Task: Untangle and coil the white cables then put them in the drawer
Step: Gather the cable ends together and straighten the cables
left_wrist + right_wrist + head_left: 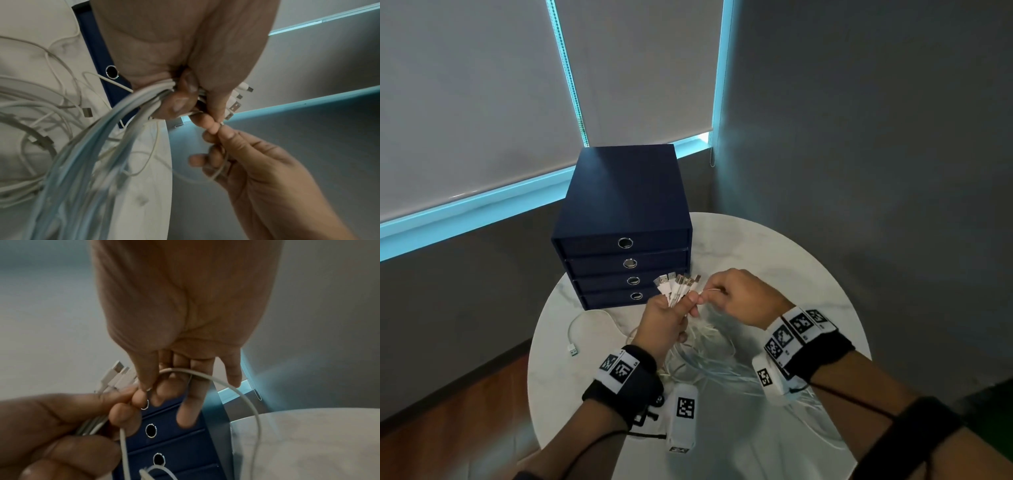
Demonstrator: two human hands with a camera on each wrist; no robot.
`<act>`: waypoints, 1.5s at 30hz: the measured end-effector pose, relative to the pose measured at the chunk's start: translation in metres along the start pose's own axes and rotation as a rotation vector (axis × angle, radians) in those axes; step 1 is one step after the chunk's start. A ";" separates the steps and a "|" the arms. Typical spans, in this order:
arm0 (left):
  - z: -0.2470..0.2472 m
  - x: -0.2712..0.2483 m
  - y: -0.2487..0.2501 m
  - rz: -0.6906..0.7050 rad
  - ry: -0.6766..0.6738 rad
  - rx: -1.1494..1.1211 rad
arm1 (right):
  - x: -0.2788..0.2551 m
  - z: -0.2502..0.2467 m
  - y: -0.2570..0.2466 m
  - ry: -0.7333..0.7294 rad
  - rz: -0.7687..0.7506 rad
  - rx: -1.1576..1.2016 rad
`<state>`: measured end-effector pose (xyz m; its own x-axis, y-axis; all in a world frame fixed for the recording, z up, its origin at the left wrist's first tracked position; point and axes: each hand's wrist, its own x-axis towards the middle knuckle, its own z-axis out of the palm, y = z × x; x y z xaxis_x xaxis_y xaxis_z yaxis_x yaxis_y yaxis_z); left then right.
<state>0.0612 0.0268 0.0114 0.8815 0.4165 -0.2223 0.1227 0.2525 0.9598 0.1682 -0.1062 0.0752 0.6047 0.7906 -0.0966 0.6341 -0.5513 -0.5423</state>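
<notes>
Gripping bundled white cables, left hand — strands below blurred

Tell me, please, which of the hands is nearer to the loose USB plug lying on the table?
Left. The left hand grips the cable bundle just right of the loose USB plug; the right hand is farther right.

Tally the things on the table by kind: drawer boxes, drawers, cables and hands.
Drawer box: 1
Drawers: 4
Loose cable: 1
Cable bundle: 1, too tangled to count singly
Hands: 2, left hand gripping the bundle, right hand pinching one strand
Total: 9
</notes>
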 end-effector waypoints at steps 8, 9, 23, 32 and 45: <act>-0.012 -0.007 -0.015 -0.021 -0.041 -0.036 | 0.014 -0.049 -0.011 0.476 -0.025 0.449; -0.013 -0.007 -0.018 -0.034 -0.034 -0.035 | 0.018 -0.058 -0.011 0.566 -0.035 0.515; -0.006 -0.006 -0.016 -0.021 -0.055 -0.017 | 0.005 -0.036 0.013 0.361 0.008 0.075; -0.009 -0.005 -0.014 -0.028 -0.023 -0.038 | 0.007 -0.008 0.007 0.230 0.021 0.265; -0.008 -0.005 -0.022 -0.090 -0.005 0.025 | 0.002 -0.018 0.044 0.363 0.221 -0.054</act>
<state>0.0507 0.0266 -0.0099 0.8684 0.3889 -0.3076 0.2133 0.2670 0.9398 0.2063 -0.1337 0.0665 0.8531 0.5122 0.1000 0.4890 -0.7177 -0.4957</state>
